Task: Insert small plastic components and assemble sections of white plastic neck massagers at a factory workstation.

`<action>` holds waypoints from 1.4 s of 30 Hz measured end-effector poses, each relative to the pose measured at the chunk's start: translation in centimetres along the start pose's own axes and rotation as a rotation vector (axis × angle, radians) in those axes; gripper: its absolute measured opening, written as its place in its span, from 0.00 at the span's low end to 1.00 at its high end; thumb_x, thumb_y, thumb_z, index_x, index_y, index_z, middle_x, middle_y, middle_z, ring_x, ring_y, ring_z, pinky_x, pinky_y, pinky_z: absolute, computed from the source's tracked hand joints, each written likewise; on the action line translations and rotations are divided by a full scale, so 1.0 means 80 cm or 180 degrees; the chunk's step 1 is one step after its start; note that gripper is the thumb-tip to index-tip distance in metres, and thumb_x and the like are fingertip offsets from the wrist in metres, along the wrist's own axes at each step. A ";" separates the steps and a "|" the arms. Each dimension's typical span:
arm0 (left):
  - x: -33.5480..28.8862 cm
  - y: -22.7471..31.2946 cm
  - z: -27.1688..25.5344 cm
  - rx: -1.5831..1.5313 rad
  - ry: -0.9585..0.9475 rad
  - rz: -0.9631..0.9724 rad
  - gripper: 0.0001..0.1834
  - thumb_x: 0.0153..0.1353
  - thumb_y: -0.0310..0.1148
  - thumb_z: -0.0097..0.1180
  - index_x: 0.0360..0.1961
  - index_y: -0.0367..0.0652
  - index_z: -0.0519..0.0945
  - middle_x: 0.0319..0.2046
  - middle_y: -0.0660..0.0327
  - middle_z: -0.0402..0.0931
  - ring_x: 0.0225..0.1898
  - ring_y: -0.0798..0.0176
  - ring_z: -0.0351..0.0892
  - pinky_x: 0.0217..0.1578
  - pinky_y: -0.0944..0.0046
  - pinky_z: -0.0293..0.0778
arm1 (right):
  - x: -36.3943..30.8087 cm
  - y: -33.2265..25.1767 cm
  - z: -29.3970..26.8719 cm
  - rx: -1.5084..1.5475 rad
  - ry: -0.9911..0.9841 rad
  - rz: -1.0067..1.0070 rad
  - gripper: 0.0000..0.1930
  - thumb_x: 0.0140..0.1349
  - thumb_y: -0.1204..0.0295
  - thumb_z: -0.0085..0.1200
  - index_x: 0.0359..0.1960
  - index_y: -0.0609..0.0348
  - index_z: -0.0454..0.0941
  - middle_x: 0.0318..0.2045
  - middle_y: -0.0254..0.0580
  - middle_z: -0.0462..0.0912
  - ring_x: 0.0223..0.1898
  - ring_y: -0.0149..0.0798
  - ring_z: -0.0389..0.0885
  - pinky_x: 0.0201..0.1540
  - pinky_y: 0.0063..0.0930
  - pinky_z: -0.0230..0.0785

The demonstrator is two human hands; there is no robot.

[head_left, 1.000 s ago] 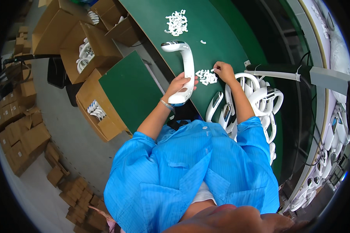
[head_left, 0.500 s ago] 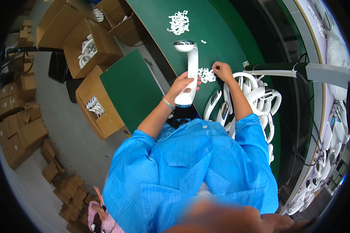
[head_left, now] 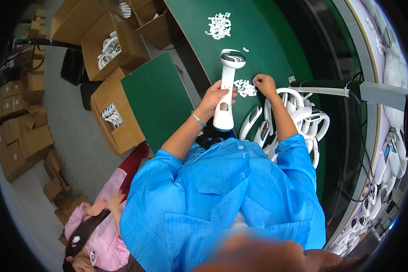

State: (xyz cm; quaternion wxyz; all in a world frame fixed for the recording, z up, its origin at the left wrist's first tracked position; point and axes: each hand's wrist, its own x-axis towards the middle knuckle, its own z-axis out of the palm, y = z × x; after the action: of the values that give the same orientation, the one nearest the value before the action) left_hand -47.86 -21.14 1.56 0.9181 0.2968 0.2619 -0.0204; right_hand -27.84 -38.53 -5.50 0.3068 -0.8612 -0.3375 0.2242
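My left hand [head_left: 211, 100] is wrapped round the handle of a white handheld device [head_left: 223, 117]. The device has a rounded, shiny silver-and-white head at its far end and a small silver panel low on the handle. To its right, my right hand [head_left: 264, 84] has its fingertips pinched together at the edge of a small pile of white plastic pieces [head_left: 246, 89]. Whatever those fingertips hold is too small to make out. A larger heap of similar white pieces [head_left: 219, 26] lies farther off on the green table [head_left: 254, 50].
Several white curved device housings [head_left: 303, 113] are heaped right of my right forearm. Cardboard boxes [head_left: 118, 140] with white parts stand to the left, beside a green board [head_left: 152, 97]. A white bar [head_left: 322, 89] juts in from the right. A person in pink [head_left: 106, 226] is behind at lower left.
The device has turned in my left hand, so its silver head and panel face up more. My right hand stays by the small pile. The person in pink has come farther into view.
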 end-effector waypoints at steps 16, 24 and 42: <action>0.005 -0.007 0.004 0.0108 0.0217 0.0029 0.25 0.58 0.22 0.49 0.58 0.37 0.63 0.42 0.52 0.74 0.39 0.59 0.79 0.32 0.61 0.81 | -0.003 -0.012 -0.013 0.2653 -0.0406 0.1177 0.06 0.59 0.82 0.51 0.37 0.68 0.76 0.33 0.44 0.82 0.33 0.32 0.83 0.38 0.21 0.78; 0.007 -0.020 -0.001 0.0024 0.0189 0.0050 0.24 0.58 0.24 0.52 0.57 0.38 0.65 0.43 0.52 0.75 0.40 0.59 0.80 0.33 0.62 0.82 | -0.011 -0.020 -0.011 0.2895 -0.0319 0.1132 0.06 0.58 0.83 0.51 0.37 0.69 0.77 0.32 0.44 0.81 0.33 0.32 0.82 0.36 0.20 0.78; -0.005 -0.020 -0.011 0.0115 0.0297 0.0098 0.21 0.60 0.25 0.50 0.55 0.38 0.65 0.42 0.53 0.74 0.38 0.60 0.79 0.33 0.62 0.81 | -0.001 -0.067 -0.010 0.1298 -0.0440 0.0494 0.04 0.53 0.79 0.52 0.31 0.62 0.78 0.29 0.46 0.80 0.30 0.42 0.82 0.35 0.30 0.76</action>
State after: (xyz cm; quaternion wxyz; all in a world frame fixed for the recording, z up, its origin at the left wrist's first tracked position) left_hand -48.91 -22.01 0.27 0.8996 0.3180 0.2994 0.0028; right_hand -29.83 -35.75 -1.30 0.4325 -0.7873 -0.2382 0.3692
